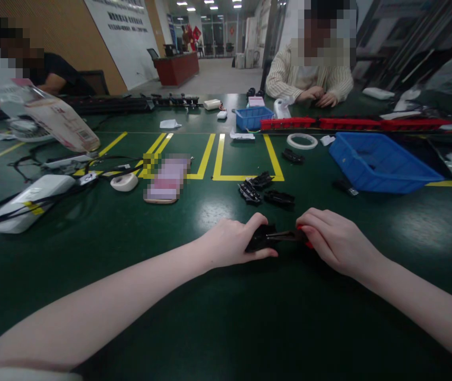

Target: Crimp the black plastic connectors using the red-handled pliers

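Glossy black plastic over a smooth dark-green tabletop (226, 323)

The left hand (236, 241) grips a glossy, irregular black plastic piece (258, 239), thumb and finger parted around it; between the hands, a slender, tapered metal tool with red handles (284, 236) meets it; the right hand's (333, 239) fingers curl tightly around those handles.

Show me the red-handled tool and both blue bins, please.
Red-handled tool (285, 236): head view, on its metal shaft.
Larger blue bin (392, 179): head view, front wall.
Smaller blue bin (254, 123): head view, front wall.
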